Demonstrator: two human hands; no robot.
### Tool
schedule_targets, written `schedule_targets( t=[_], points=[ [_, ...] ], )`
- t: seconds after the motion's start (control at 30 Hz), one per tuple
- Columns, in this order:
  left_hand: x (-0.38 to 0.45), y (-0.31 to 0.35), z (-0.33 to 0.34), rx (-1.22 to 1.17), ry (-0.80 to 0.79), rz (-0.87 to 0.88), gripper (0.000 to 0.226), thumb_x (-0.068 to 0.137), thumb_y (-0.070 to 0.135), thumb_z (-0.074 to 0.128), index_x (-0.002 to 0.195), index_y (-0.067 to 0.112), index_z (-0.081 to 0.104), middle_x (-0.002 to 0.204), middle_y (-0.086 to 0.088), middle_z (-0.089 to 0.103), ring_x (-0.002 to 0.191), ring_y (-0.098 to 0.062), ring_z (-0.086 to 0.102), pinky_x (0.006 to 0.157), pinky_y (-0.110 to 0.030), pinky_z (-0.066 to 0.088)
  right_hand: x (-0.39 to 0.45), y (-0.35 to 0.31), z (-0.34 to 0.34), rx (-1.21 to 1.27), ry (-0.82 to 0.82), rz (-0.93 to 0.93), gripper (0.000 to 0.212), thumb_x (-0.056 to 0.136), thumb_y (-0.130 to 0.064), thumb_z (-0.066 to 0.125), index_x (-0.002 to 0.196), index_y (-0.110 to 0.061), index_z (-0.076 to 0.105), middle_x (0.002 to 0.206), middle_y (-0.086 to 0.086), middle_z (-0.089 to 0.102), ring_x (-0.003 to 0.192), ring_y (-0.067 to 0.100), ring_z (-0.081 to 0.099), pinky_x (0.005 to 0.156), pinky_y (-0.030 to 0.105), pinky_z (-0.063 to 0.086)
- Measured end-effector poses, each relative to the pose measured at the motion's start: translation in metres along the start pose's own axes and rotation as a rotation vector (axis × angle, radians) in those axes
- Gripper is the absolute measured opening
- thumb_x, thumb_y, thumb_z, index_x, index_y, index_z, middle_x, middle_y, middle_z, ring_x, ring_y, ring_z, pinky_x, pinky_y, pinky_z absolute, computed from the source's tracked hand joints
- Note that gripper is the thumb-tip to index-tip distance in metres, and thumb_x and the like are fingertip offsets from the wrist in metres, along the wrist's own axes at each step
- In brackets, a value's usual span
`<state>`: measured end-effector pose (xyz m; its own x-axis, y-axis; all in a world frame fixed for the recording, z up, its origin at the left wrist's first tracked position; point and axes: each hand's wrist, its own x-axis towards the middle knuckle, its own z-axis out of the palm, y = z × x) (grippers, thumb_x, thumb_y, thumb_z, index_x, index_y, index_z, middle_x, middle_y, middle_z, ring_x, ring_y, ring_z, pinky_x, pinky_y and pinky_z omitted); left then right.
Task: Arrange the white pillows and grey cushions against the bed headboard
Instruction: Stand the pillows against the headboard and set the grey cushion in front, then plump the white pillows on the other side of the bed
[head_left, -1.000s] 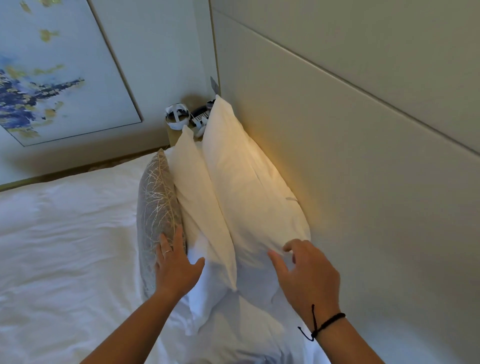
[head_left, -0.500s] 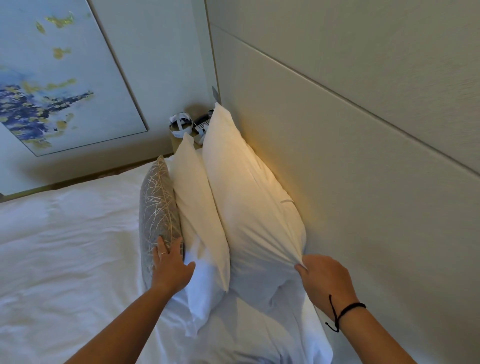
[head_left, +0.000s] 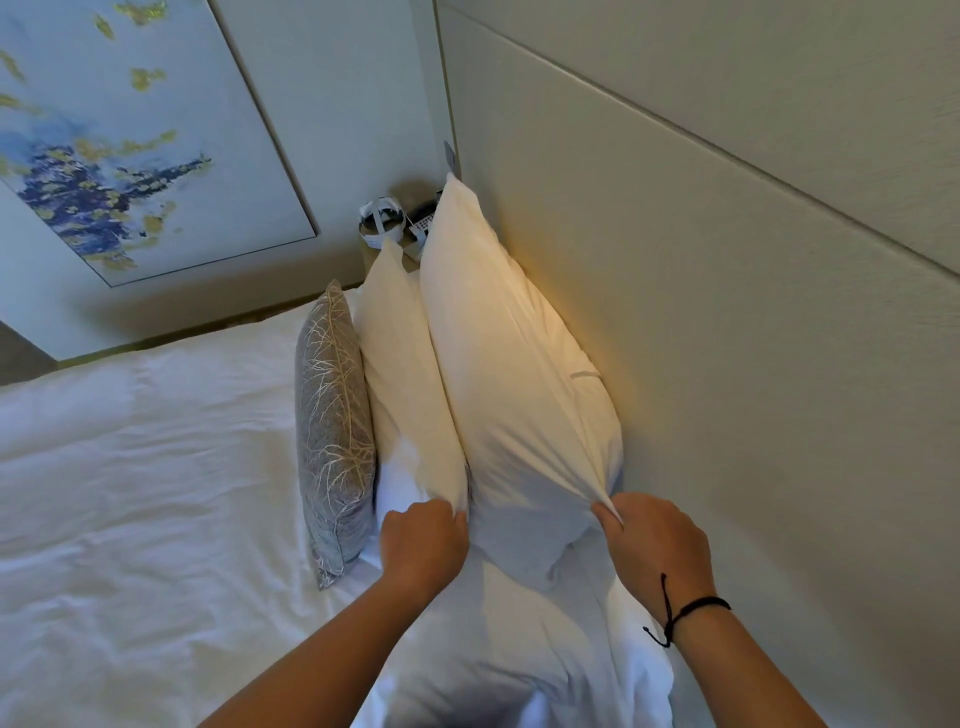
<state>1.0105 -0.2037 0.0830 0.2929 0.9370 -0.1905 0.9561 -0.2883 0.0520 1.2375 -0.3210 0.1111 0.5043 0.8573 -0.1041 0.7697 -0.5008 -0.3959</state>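
Observation:
Two white pillows stand on edge along the headboard (head_left: 727, 364). The large back pillow (head_left: 509, 374) leans against the panel. A thinner front pillow (head_left: 405, 374) stands beside it. A grey cushion (head_left: 332, 415) with a pale branch pattern stands upright against the front pillow. My right hand (head_left: 657, 545) pinches the near corner of the back pillow beside the headboard. My left hand (head_left: 423, 545) grips fabric at the near edge between the two pillows. Another white pillow (head_left: 519, 649) lies flat under my forearms.
The white duvet (head_left: 130, 493) spreads out to the left. A bedside table (head_left: 384, 249) with a glass object and a remote stands beyond the pillows. A framed abstract painting (head_left: 119, 145) hangs on the far wall.
My left hand left the grey cushion and moved right to grip the pillow edge. My right hand closed on the back pillow's corner, pulling the fabric taut.

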Motion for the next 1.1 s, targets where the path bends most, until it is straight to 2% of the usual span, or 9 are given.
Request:
schedule_targets(
  t=[0.1,0.3,0.53,0.63,0.7,0.8,0.87,0.97,1.1],
  points=[
    [0.004,0.009,-0.002,-0.055,0.005,0.029,0.045,0.099,0.042,0.034,0.059,0.022,0.037,0.061,0.006,0.044,0.063,-0.020,0.050,0.060,-0.030,0.035,-0.001,-0.003,0.003,0.019,0.020,-0.013,0.046,0.101,-0.043,0.039,0.059,-0.024,0.039,0.057,-0.008,0.045,0.049,0.005,0.038,0.044,0.023,0.019],
    [0.004,0.028,-0.005,0.105,-0.059,0.170,0.040,0.099,0.025,0.041,0.059,0.021,0.042,0.060,0.007,0.040,0.061,-0.017,0.048,0.058,-0.029,0.033,-0.005,0.000,0.004,0.058,0.034,0.013,0.045,0.101,-0.044,0.037,0.059,-0.027,0.036,0.056,-0.009,0.043,0.049,0.004,0.037,0.045,0.023,0.019],
    [-0.006,0.034,-0.015,0.058,-0.005,0.398,0.053,0.097,0.051,0.033,0.056,0.018,0.035,0.051,0.002,0.041,0.053,-0.019,0.043,0.049,-0.031,0.024,-0.031,0.016,0.011,0.153,0.062,0.075,0.051,0.098,-0.055,0.031,0.060,-0.024,0.042,0.052,-0.005,0.046,0.045,0.009,0.038,0.044,0.024,0.025],
    [-0.008,0.057,-0.013,0.003,-0.068,0.599,0.052,0.094,0.055,0.034,0.058,0.018,0.037,0.052,0.001,0.044,0.051,-0.014,0.041,0.045,-0.029,0.020,-0.067,0.029,0.024,0.250,0.020,0.249,0.047,0.089,-0.072,0.031,0.066,-0.035,0.048,0.060,-0.013,0.054,0.054,0.003,0.048,0.051,0.023,0.032],
    [-0.010,0.074,-0.007,-0.045,-0.151,0.734,0.051,0.094,0.054,0.036,0.059,0.018,0.038,0.054,0.001,0.047,0.051,-0.011,0.042,0.046,-0.027,0.022,-0.103,0.043,0.034,0.260,-0.080,0.385,0.037,0.087,-0.073,0.036,0.087,-0.042,0.056,0.082,-0.019,0.060,0.074,0.002,0.056,0.064,0.024,0.042],
    [-0.019,0.100,0.010,-0.153,-0.356,0.905,0.047,0.093,0.051,0.046,0.060,0.018,0.044,0.056,0.001,0.051,0.056,-0.012,0.050,0.050,-0.027,0.033,-0.182,0.059,0.047,0.274,-0.264,0.624,0.034,0.090,-0.062,0.045,0.105,-0.034,0.057,0.109,-0.012,0.062,0.097,0.013,0.058,0.083,0.030,0.046],
    [-0.035,0.116,0.029,-0.212,-0.511,0.995,0.044,0.092,0.049,0.052,0.059,0.020,0.047,0.055,0.004,0.051,0.059,-0.012,0.052,0.055,-0.030,0.041,-0.247,0.058,0.051,0.297,-0.312,0.793,0.036,0.090,-0.058,0.048,0.108,-0.028,0.060,0.109,-0.006,0.065,0.097,0.017,0.059,0.085,0.033,0.049],
    [-0.078,0.135,0.067,-0.217,-0.673,1.187,0.039,0.091,0.045,0.054,0.057,0.028,0.046,0.055,0.009,0.050,0.058,-0.009,0.053,0.053,-0.025,0.037,-0.350,0.034,0.059,0.421,-0.237,1.094,0.033,0.091,-0.050,0.052,0.111,-0.025,0.061,0.102,-0.005,0.064,0.094,0.015,0.060,0.083,0.030,0.049],
    [-0.161,0.142,0.118,-0.159,-0.806,1.421,0.035,0.097,0.043,0.049,0.064,0.030,0.052,0.060,0.012,0.057,0.060,-0.005,0.059,0.051,-0.014,0.037,-0.468,-0.017,0.077,0.489,0.043,1.440,0.028,0.092,-0.048,0.055,0.104,-0.025,0.065,0.094,-0.004,0.069,0.085,0.012,0.064,0.078,0.027,0.051]
  ],
)
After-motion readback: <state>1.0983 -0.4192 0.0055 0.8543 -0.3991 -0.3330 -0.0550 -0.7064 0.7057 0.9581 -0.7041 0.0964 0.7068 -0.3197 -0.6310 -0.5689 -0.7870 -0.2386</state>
